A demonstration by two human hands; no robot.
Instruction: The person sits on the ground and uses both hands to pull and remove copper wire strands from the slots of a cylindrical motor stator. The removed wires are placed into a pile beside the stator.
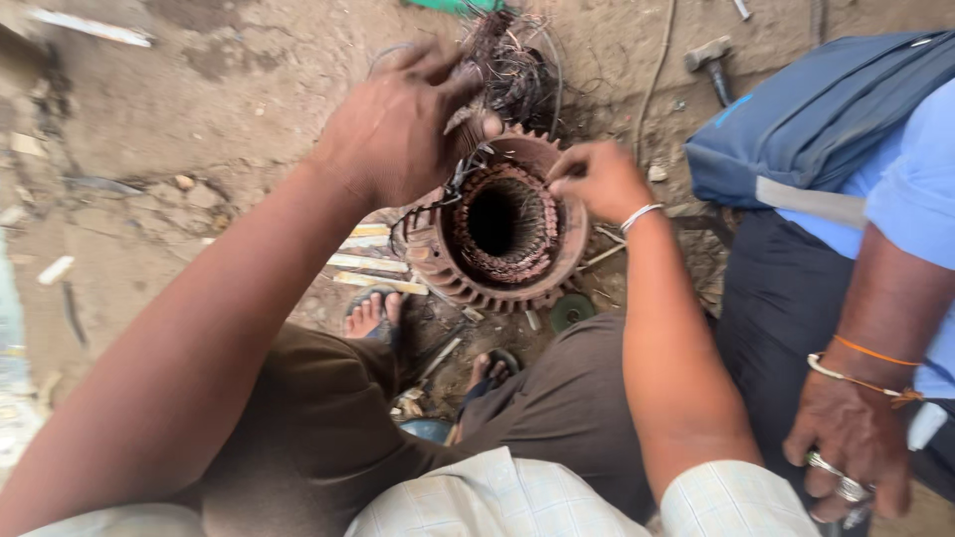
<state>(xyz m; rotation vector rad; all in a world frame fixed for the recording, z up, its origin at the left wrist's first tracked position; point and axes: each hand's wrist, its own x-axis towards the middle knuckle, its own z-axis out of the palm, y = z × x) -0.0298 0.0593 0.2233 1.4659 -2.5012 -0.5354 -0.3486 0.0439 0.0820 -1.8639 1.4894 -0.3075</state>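
A rusty finned motor stator (497, 224) stands on the dirt ground between my feet, with its round bore facing up and copper windings lining the inside. My left hand (398, 129) is raised above its far left rim and grips a tangled bundle of dark copper wire (512, 65) that rises from the windings. My right hand (597, 179) rests on the stator's right rim, fingers pinched on the windings at the bore's edge. A metal bangle circles my right wrist.
Another person stands at the right in a light blue shirt, with a blue bag (816, 109) and a hand (851, 443) hanging down with rings and bracelets. A hammer (711, 62) lies on the ground beyond. Flat wooden strips (368, 264) lie left of the stator.
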